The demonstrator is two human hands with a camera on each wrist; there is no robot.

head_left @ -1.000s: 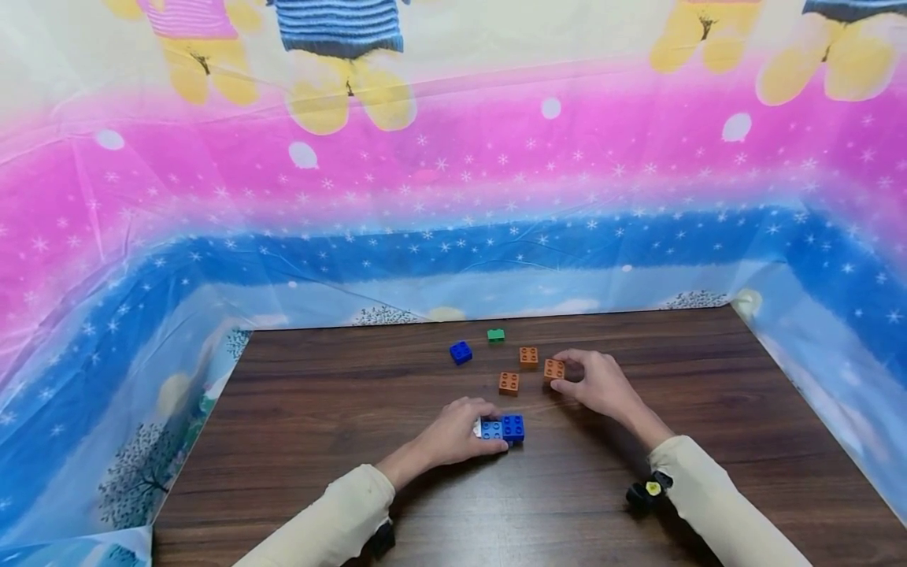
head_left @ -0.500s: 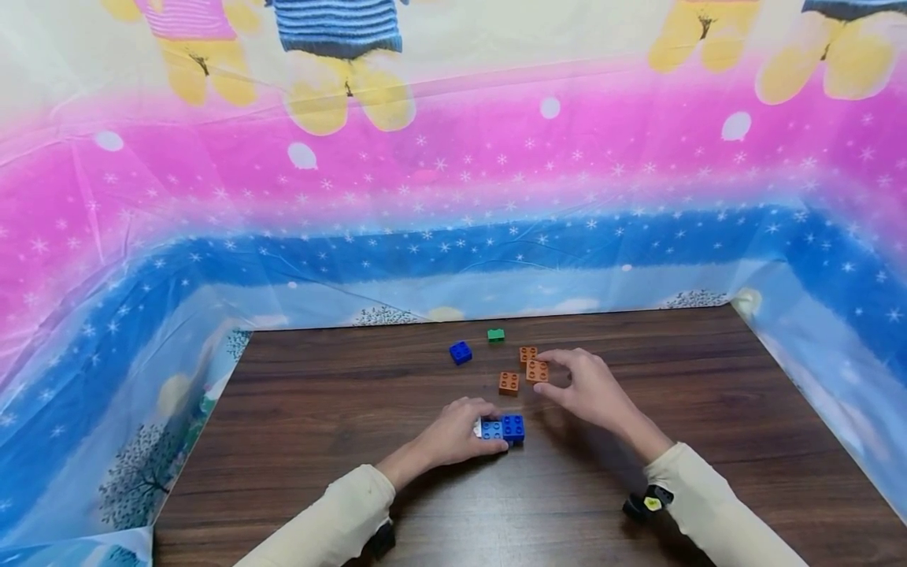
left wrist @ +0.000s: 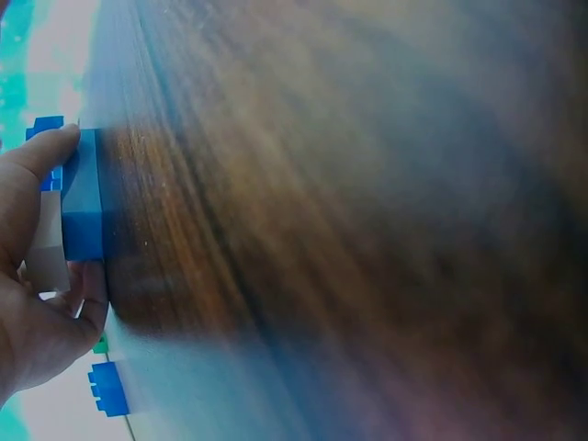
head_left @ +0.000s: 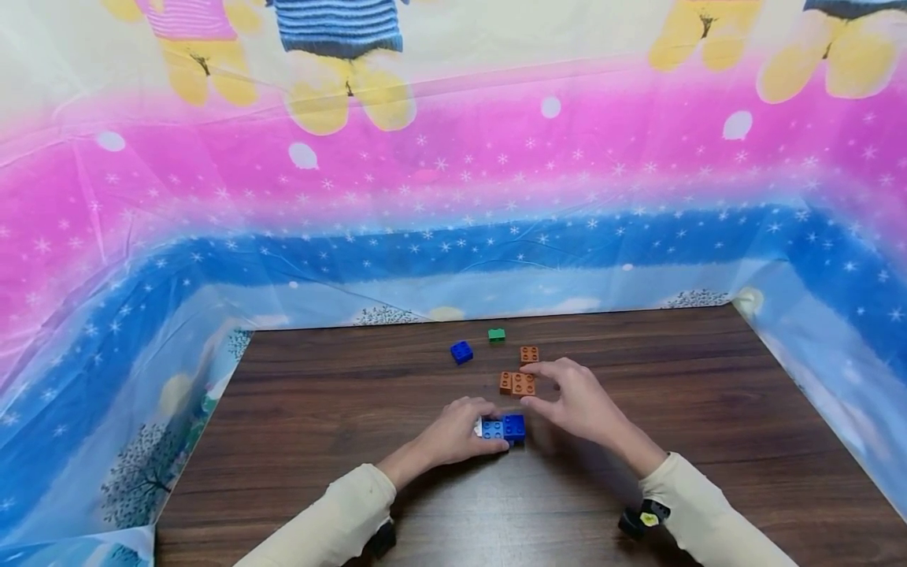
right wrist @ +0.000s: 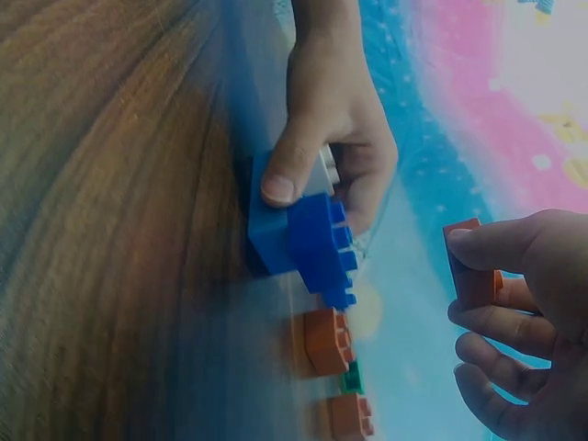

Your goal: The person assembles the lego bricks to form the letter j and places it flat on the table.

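Table: brown wood (head_left: 312, 417), with every brick on it or just over it.
Right hand: this hand (head_left: 577, 398) pinches an orange brick (head_left: 524, 384) between thumb and finger; the other fingers are bent and loose.
Brick in the right hand: a short orange block with 4 round knobs on top. It is up off the wood, a little to the right of the table's middle, and from above it hides part of a second orange brick (head_left: 505, 383).
Left hand: this hand (head_left: 457, 431) holds a blue build near the middle of the table, thumb on the near side and fingers on the far side.
Build: a light blue part (head_left: 492, 430) in the middle, a white part (left wrist: 46, 248) by the palm, and a dark blue brick (head_left: 514, 426) at the end toward the table's right edge. All of them touch.
Other bricks: a third orange brick (head_left: 529, 354) sits nearer the far edge. A loose blue brick (head_left: 461, 352) sits turned a bit, and a green brick (head_left: 497, 335) is just in from that edge.
Sleeves: cream (head_left: 333, 512), with black gadgets (head_left: 645, 520) at the wrists.
Cloth: pink and blue (head_left: 453, 181), with snowflakes, behind the far edge.
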